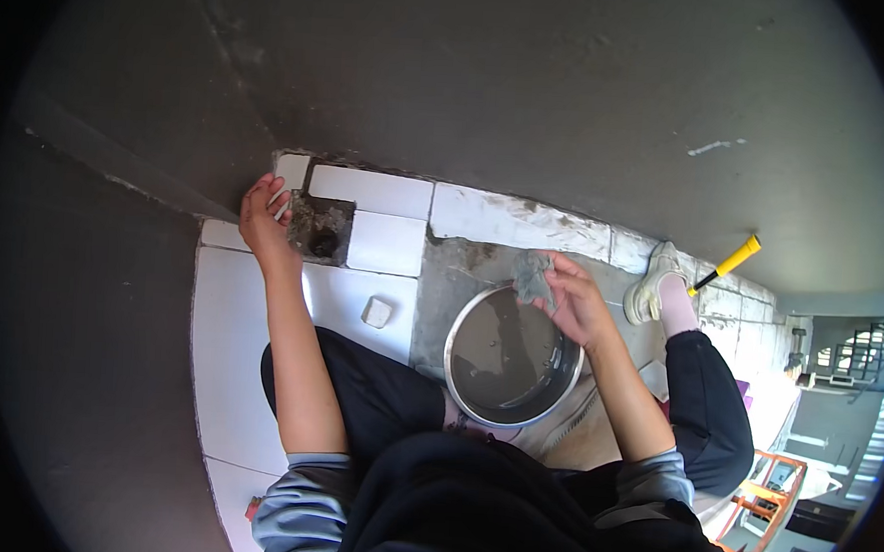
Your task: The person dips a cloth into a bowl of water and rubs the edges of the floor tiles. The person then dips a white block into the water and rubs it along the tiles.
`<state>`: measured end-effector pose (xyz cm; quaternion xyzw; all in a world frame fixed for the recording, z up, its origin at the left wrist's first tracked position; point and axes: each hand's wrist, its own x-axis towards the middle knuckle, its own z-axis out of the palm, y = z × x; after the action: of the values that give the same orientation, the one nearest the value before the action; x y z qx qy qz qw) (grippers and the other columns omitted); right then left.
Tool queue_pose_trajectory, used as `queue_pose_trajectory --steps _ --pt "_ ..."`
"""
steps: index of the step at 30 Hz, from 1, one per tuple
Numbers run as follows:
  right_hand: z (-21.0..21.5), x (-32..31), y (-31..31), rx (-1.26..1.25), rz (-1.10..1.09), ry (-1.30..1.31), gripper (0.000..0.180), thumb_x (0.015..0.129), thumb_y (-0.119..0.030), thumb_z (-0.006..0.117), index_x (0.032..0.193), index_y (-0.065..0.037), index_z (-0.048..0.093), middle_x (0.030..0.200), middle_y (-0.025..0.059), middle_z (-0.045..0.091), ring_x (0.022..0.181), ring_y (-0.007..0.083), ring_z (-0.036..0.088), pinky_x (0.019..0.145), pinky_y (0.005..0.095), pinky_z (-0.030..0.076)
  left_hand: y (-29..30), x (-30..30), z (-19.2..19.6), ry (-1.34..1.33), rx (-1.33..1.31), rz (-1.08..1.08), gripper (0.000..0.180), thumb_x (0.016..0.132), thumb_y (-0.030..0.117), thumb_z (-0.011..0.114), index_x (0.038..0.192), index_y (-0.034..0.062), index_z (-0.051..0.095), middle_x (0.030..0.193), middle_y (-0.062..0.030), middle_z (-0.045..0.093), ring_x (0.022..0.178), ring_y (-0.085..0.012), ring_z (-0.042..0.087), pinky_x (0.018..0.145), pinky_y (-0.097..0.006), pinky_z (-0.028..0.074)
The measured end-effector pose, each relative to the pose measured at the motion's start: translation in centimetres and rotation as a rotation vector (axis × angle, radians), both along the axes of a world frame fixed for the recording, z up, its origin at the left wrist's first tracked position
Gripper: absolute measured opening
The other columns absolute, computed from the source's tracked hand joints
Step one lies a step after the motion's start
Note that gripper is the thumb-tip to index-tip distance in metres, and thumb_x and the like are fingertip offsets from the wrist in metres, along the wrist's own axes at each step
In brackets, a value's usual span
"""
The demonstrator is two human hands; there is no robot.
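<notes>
A person in a dark top with grey sleeves point(300, 513) sits low on a white tiled floor point(233, 355), seen from overhead, with dark-trousered legs spread either side of a round metal bowl point(511, 360). The bowl holds murky grey water and rests on a bare cement patch among the tiles. Beyond it, at twelve o'clock, a dark wall point(492, 89) fills the upper frame. The right hand point(576, 301) hovers at the bowl's one o'clock rim, its fingers closed on a wet grey cloth point(533, 279). The left hand point(265, 219), at ten o'clock from the bowl, rests its spread fingers, holding nothing, on the tiles beside a square drain opening point(319, 230). A white shoe point(651, 287) lies at three o'clock, a yellow-handled tool point(729, 262) just beyond it. A small white block point(376, 313) sits at nine o'clock from the bowl.
</notes>
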<state>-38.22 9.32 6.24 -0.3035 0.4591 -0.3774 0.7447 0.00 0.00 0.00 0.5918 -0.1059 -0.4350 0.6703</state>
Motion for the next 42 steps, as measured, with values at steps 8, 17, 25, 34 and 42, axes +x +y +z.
queue_pose_trajectory --steps 8,17,25,34,42 --pt "-2.1 -0.7 7.6 0.061 -0.053 0.363 0.026 0.086 0.000 0.058 0.112 -0.004 0.058 0.106 0.0114 0.063 0.094 0.0261 0.065 0.079 0.0423 0.056 0.6 -0.9 0.7 -0.042 0.014 0.027 0.030 0.090 0.029 0.055 0.112 0.0087 0.062 0.104 -0.0012 0.066 0.090 -0.0116 0.057 0.074 -0.026 0.039" --pt "-5.6 0.7 11.7 -0.692 0.331 1.381 0.043 0.075 0.003 0.062 0.115 -0.012 0.065 0.119 0.0185 0.054 0.108 0.0367 0.055 0.091 0.0415 0.049 0.7 -0.8 0.0 -0.061 0.027 0.001 0.033 0.090 0.030 0.056 0.114 0.0093 0.062 0.107 -0.0008 0.066 0.092 -0.0119 0.057 0.076 -0.026 0.039" --pt "-1.2 2.5 10.2 -0.403 0.165 1.267 0.038 0.077 0.006 0.061 0.112 -0.009 0.062 0.109 0.0215 0.060 0.095 0.0427 0.062 0.082 0.0466 0.051 0.9 -0.4 -0.3 -0.076 0.010 0.018 0.034 0.088 0.031 0.057 0.113 0.0090 0.062 0.104 -0.0015 0.066 0.091 -0.0134 0.057 0.076 -0.027 0.039" --pt "-2.7 2.3 10.5 -0.502 0.105 1.285 0.033 0.079 0.005 0.056 0.109 -0.007 0.057 0.100 0.0205 0.065 0.089 0.0400 0.064 0.076 0.0477 0.051 0.8 -0.5 -0.2 -0.045 -0.012 0.019 0.032 0.088 0.031 0.057 0.112 0.0089 0.062 0.103 -0.0013 0.066 0.091 -0.0130 0.057 0.074 -0.026 0.039" --pt "-3.5 2.7 11.2 -0.530 0.147 1.347 0.021 0.082 -0.005 0.063 0.103 -0.006 0.061 0.108 0.0185 0.056 0.093 0.0386 0.061 0.083 0.0464 0.050 0.9 -0.5 -0.2 -0.039 -0.004 0.025 0.031 0.088 0.030 0.057 0.111 0.0094 0.062 0.103 -0.0009 0.066 0.090 -0.0129 0.057 0.074 -0.026 0.039"
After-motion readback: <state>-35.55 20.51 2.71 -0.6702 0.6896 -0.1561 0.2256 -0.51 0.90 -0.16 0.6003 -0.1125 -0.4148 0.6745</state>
